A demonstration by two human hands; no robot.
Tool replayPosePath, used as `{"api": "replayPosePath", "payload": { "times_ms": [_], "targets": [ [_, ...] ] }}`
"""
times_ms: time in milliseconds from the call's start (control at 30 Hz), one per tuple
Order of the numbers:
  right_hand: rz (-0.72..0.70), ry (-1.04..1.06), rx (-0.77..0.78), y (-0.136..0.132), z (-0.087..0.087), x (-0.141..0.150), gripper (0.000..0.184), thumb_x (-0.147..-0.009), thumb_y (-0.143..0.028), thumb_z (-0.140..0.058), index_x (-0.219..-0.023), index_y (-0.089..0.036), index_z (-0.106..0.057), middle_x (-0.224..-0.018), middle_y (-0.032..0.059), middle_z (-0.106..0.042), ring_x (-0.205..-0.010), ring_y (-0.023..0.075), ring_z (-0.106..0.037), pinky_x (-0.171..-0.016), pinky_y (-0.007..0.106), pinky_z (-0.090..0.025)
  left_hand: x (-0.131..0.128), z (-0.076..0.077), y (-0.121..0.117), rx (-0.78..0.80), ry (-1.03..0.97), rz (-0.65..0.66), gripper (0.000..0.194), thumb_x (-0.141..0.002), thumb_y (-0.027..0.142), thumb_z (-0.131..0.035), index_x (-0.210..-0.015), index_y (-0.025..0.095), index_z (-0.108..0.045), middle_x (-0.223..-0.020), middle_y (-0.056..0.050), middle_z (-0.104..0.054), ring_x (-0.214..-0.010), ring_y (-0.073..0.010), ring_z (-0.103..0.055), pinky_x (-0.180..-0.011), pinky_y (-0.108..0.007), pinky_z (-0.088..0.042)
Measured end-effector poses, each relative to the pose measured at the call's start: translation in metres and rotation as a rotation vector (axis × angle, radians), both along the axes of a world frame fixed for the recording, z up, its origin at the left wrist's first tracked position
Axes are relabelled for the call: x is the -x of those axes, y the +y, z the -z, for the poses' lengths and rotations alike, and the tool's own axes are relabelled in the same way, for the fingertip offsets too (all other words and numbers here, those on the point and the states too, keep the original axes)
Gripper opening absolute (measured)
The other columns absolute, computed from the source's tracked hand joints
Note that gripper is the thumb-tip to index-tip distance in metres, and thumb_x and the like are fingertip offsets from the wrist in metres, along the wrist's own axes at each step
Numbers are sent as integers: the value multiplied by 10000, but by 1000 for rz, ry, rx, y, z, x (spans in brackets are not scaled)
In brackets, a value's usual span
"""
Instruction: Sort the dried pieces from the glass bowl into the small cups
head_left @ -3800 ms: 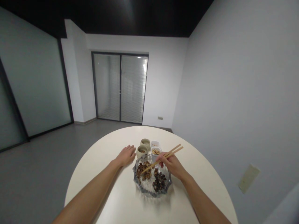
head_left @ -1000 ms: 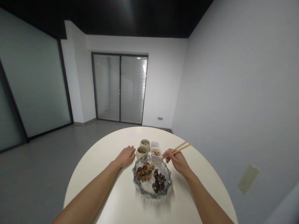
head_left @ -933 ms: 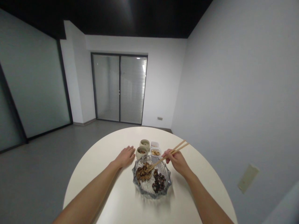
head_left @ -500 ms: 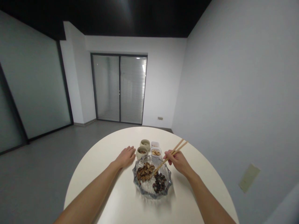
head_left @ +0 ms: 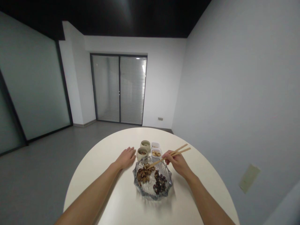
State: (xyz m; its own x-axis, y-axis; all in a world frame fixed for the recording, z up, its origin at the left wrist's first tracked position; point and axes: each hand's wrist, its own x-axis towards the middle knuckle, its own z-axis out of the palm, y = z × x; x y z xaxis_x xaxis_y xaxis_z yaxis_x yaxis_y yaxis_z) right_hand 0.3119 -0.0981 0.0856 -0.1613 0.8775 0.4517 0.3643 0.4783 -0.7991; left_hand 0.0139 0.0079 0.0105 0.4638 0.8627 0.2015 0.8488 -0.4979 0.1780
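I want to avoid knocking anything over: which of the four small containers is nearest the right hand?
The front white square tub, just beside the right hand; the other white tub sits behind, both round cups farther left.

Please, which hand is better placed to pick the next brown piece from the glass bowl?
Probably the right hand: it holds the chopsticks, their tips at the brown pieces. The left hand holds nothing.

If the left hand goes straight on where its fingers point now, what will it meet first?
The left hand would probably meet the nearer round greenish-beige ceramic cup first; how wide the gap is, one view leaves unclear.
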Motion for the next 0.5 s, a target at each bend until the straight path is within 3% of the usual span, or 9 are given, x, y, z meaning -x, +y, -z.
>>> {"api": "replayPosePath", "payload": {
  "times_ms": [500],
  "targets": [
    [17, 77, 14, 2, -2, 2, 370, -841, -526, -614, -759, -181, -722, -554, 8, -619, -508, 149, -574, -490, 252, -493, 0, 2, 2, 18, -41, -3, 477, -988, 377, -355, -1413, 195, -471, -1543, -118, -376, -1441, -307, -302, -1171, -484, -256]
  ]
}}
